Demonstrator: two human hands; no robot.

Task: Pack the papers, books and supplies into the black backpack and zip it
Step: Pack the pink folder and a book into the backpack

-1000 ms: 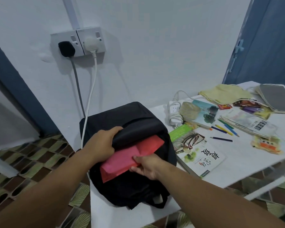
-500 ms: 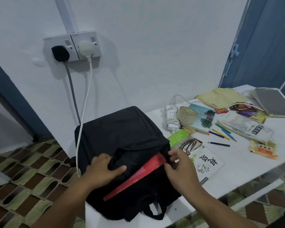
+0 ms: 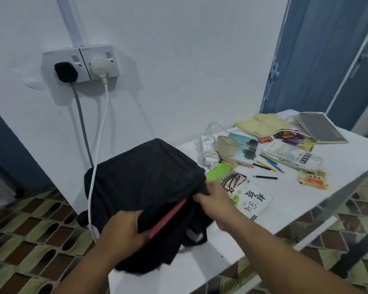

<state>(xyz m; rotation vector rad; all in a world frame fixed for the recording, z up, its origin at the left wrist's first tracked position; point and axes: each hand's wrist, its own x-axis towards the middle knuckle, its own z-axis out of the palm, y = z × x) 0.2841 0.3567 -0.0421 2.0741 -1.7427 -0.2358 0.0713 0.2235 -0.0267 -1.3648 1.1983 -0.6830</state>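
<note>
Soft black fabric of the backpack (image 3: 145,187) is gripped at its mouth by both hands, left hand (image 3: 123,228) and right hand (image 3: 212,198), a thin red folder (image 3: 168,217) between them; limp, best held by its rim.

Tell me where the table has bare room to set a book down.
Bare table lies right of the white book, below the pencils. Another patch sits at the near edge, below the backpack. The back, from power strip to notebook, is crowded.
</note>
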